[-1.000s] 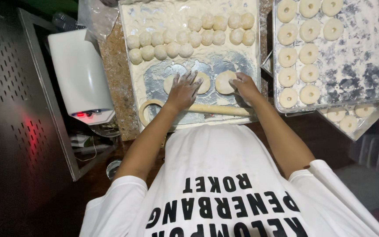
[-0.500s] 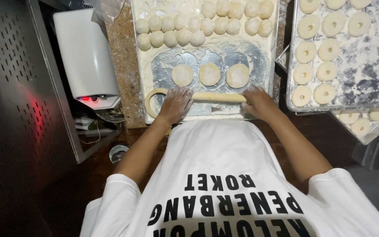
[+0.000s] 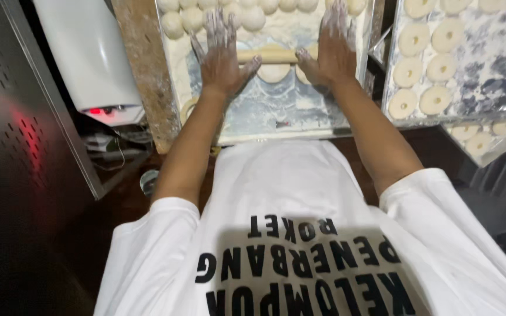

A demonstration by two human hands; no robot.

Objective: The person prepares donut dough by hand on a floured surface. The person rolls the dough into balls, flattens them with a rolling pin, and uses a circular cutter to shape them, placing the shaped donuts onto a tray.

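Head view: my left hand (image 3: 222, 55) and right hand (image 3: 334, 50) lie flat, fingers spread, on the rolling pin (image 3: 270, 56). Palms press it evenly over a dough round (image 3: 274, 72) at upper centre.

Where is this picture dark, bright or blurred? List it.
Head view: the left side is dark, with a red glow on the perforated metal panel; the floured tray and the dough rounds at right are evenly lit; the white appliance is bright, nearly washed out; the left hand and right hand on the rolling pin look slightly soft; the edges bow a little.
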